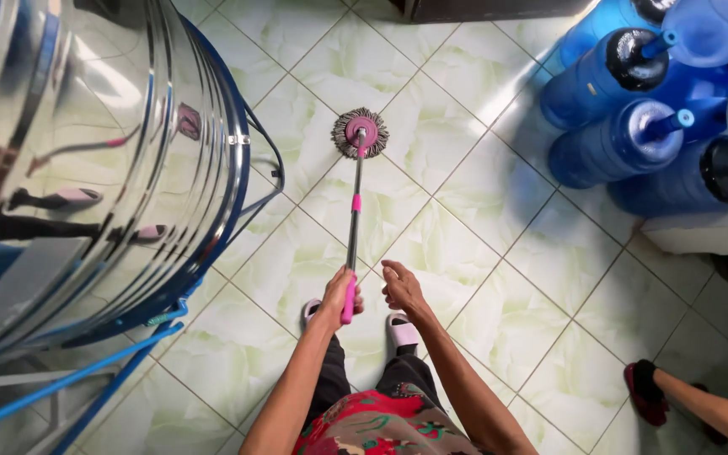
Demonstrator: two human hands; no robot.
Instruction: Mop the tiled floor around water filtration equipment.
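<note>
Gripping the mop handle (352, 244) in a clenched left hand (337, 297) while the right hand (400, 286) hovers released beside it, the person risks the round mop head (361, 132), upper centre, skidding on glossy floor tiles (499, 320) toward the steel tank (86, 168).

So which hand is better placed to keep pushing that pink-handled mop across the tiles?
Probably the left hand: its fingers wrap the pink-gripped metal mop pole. The right hand is open beside the pole, not gripping.
</note>
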